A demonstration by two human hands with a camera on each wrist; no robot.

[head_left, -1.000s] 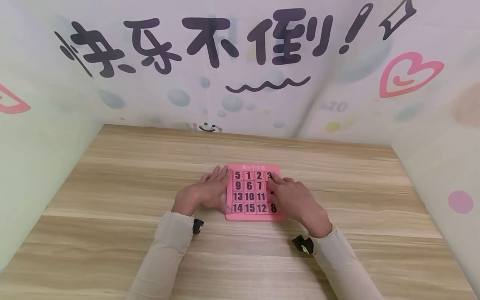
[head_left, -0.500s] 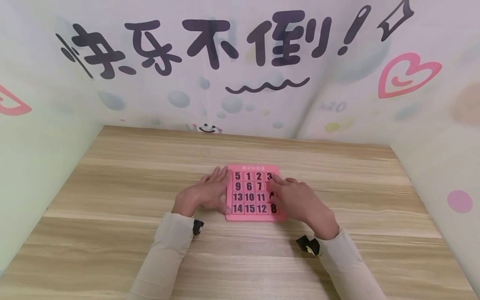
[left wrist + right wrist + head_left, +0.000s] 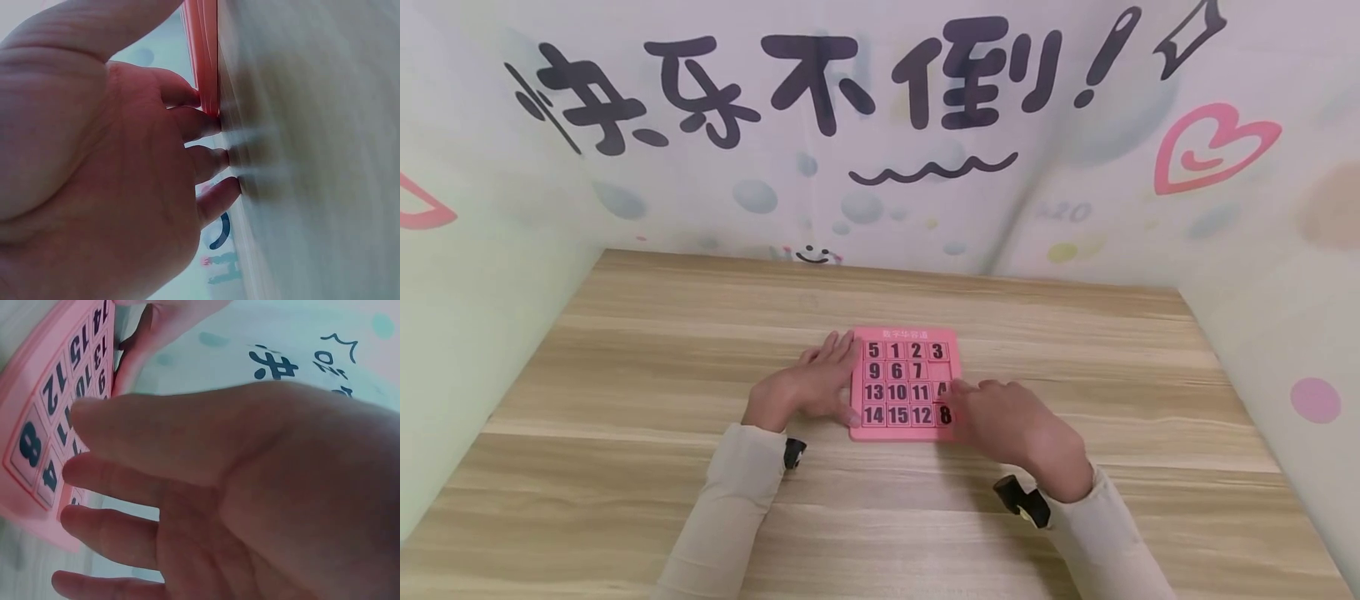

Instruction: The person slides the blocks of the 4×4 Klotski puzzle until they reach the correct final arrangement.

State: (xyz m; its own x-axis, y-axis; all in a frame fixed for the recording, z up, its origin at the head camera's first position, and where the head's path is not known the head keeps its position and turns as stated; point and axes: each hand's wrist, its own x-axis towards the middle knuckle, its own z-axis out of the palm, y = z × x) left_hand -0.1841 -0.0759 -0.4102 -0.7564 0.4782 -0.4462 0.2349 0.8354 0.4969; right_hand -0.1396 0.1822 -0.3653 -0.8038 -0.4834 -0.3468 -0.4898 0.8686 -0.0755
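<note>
A pink sliding number puzzle lies flat on the table, with black-numbered tiles. In its right column, tile 3 sits at the top, a gap below it, then tile 4 and tile 8. My left hand rests along the puzzle's left side, thumb at the lower left and fingertips higher up. In the left wrist view, its fingers reach down to the tabletop beside the pink edge. My right hand lies over the right edge, fingertips at tile 4, fingers loosely extended.
The wood-grain table surrounds the puzzle. A white printed backdrop with large black characters stands along the back and sides. Black wrist straps show at the cuffs.
My right hand has drawn back toward me and slightly right, uncovering tile 3 and the gap beneath it. The left hand and the puzzle stay in place.
</note>
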